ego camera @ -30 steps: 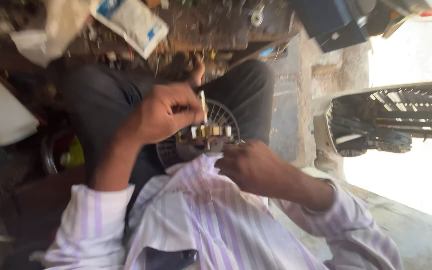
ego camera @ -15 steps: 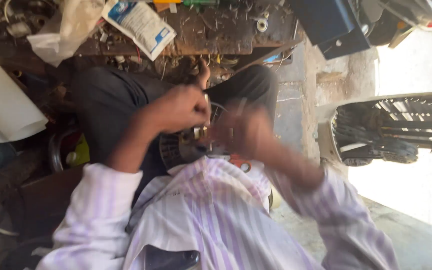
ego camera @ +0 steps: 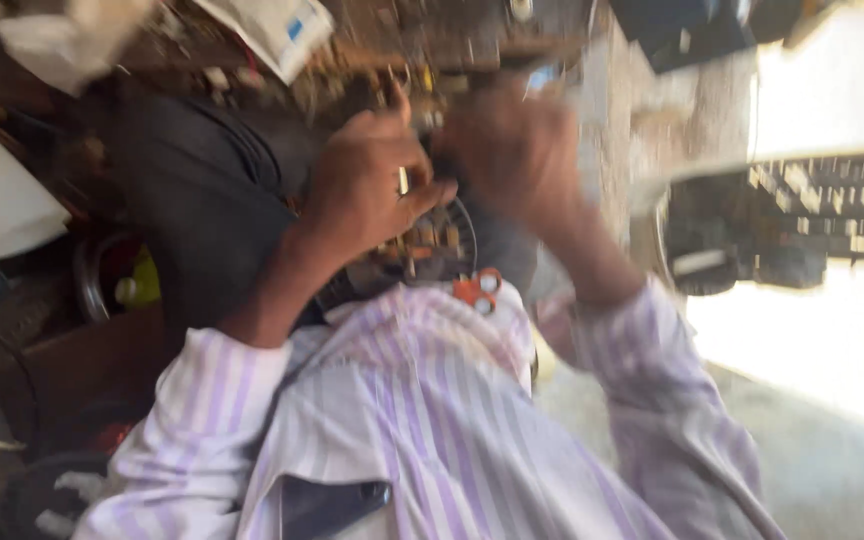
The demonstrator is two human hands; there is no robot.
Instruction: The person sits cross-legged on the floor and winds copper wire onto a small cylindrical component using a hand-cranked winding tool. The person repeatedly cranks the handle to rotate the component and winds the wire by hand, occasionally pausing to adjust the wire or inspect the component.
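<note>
Cluttered workbench [ego camera: 432, 40], bright doorway; left hand [ego camera: 367, 185] grip clamped on small tool [ego camera: 404, 180]; right hand [ego camera: 512, 150] blurred, grip unclear.

white shirt [ego camera: 432, 420] with pale purple stripes, long sleeves pushed up, dark trousers [ego camera: 202, 190].

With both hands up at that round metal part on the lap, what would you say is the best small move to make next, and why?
Probably pause and steady both hands. The left hand grips a thin metal tool just above the round slotted part, but the right hand is blurred, so I cannot tell what it holds. Bringing the tool back onto the part looks sensible.
</note>
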